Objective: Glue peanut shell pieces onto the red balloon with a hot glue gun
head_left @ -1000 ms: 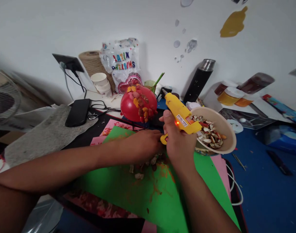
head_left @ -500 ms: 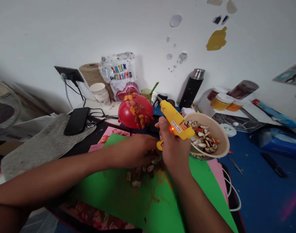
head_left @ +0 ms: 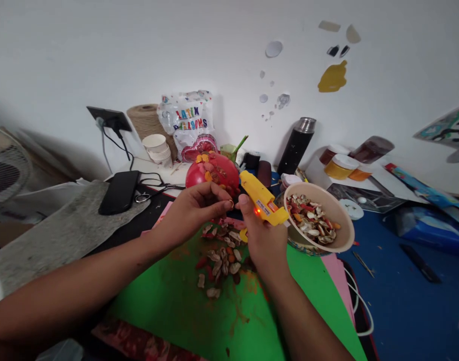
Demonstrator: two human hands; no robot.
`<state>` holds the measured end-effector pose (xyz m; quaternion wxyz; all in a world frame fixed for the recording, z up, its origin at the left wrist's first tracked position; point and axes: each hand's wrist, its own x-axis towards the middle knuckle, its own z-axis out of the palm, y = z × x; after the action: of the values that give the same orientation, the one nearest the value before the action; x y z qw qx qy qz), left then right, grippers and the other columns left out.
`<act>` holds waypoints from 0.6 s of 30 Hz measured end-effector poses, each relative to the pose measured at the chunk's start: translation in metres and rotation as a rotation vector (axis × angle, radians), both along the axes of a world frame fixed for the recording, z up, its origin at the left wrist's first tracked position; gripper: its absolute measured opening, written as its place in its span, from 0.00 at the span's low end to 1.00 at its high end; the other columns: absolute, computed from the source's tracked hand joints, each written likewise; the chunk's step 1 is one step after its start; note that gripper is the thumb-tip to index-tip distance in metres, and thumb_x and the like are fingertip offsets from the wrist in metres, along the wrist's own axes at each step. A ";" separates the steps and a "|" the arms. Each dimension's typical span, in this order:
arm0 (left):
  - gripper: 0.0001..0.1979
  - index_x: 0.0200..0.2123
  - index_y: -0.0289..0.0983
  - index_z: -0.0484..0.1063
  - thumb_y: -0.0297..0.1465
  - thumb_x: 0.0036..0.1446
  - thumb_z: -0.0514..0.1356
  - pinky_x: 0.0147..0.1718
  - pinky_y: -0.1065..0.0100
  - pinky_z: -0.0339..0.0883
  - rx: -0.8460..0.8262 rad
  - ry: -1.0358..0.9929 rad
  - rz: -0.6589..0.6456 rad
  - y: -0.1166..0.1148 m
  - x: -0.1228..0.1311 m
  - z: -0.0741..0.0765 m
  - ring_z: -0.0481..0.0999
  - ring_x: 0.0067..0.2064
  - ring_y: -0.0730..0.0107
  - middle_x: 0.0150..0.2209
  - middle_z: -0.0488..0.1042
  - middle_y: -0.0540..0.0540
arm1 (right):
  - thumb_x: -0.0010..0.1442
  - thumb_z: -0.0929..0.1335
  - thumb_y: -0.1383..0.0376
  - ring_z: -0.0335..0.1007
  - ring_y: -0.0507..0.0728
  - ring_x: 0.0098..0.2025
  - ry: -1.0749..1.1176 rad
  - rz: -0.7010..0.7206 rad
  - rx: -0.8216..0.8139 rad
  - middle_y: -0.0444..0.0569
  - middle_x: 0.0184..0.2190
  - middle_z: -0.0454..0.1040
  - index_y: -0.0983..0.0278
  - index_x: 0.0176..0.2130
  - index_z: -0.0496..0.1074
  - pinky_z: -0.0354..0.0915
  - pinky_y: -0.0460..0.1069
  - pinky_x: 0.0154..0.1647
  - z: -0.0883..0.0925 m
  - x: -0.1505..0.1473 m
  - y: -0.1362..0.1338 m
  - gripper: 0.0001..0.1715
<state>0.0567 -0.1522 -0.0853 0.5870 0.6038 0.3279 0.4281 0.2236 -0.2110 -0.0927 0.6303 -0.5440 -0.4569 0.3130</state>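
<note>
Peanut shells (head_left: 224, 258), some pale and some reddish or orange, lie loosely scattered on green paper (head_left: 158, 296) that overlaps pink paper (head_left: 336, 273) on the worktop (head_left: 413, 311). Above them, the left hand (head_left: 201, 206) pinches a small piece (head_left: 231, 203) between thumb and finger, that grip pressed together on it; the piece is too small to make out clearly. Just beside it, the right hand (head_left: 266, 245) is wrapped around the handle of a yellow glue gun (head_left: 260, 195), its grip closed firmly there. The gun's front end points up and leftward, and a small orange-red light glows on its side. Behind the left hand, and partly hidden by it, sits a red balloon (head_left: 195, 175) with orange and reddish pieces on its surface. To the right of the gun, a beige bowl (head_left: 346, 233) leans toward the person, holding more shells (head_left: 314, 225). Farther back stand a black flask (head_left: 296, 145), a stack of paper cups (head_left: 158, 150), a balloon bag (head_left: 192, 123) and a spool of twine (head_left: 144, 119). At left, a black phone (head_left: 119, 193) lies on grey cloth (head_left: 64, 230), near scissors (head_left: 154, 192).
</note>
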 end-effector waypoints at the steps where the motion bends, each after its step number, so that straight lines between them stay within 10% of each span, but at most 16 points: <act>1: 0.18 0.37 0.36 0.81 0.42 0.58 0.82 0.34 0.70 0.74 -0.003 -0.005 0.003 -0.001 0.001 -0.001 0.76 0.32 0.73 0.34 0.81 0.50 | 0.64 0.77 0.47 0.80 0.60 0.33 0.005 0.007 -0.003 0.51 0.31 0.84 0.60 0.35 0.82 0.77 0.52 0.31 -0.001 0.000 0.000 0.20; 18: 0.19 0.37 0.37 0.82 0.45 0.61 0.80 0.38 0.67 0.78 0.087 0.063 0.068 -0.007 0.001 -0.001 0.82 0.36 0.67 0.37 0.86 0.46 | 0.63 0.78 0.50 0.87 0.62 0.38 0.092 0.051 0.015 0.52 0.37 0.88 0.61 0.39 0.83 0.84 0.54 0.39 -0.019 -0.007 0.006 0.17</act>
<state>0.0575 -0.1588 -0.0866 0.5346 0.6305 0.3478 0.4424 0.2166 -0.2052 -0.1118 0.6464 -0.5128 -0.4434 0.3501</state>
